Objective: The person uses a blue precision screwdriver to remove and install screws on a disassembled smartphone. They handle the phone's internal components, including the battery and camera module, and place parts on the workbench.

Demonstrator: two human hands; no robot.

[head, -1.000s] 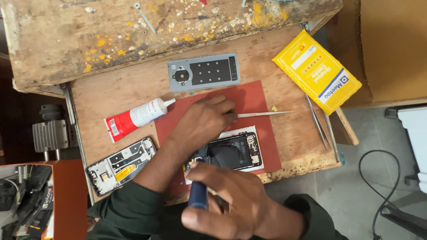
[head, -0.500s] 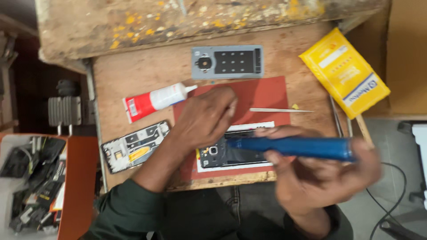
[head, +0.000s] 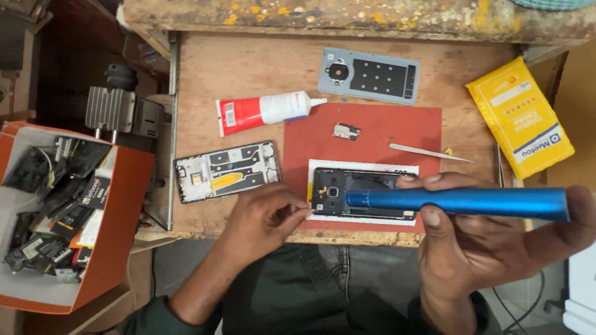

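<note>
Withdrawn leftward, left hand (head: 264, 217) pinches the phone's (head: 363, 193) edge; right hand (head: 490, 239) grips blue screwdriver (head: 456, 203) above it.

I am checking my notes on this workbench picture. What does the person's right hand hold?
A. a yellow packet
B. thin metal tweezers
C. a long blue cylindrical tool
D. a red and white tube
C: the right hand grips a long blue cylindrical tool lying sideways over the opened phone, while tube, tweezers and packet lie untouched on the bench.
</note>
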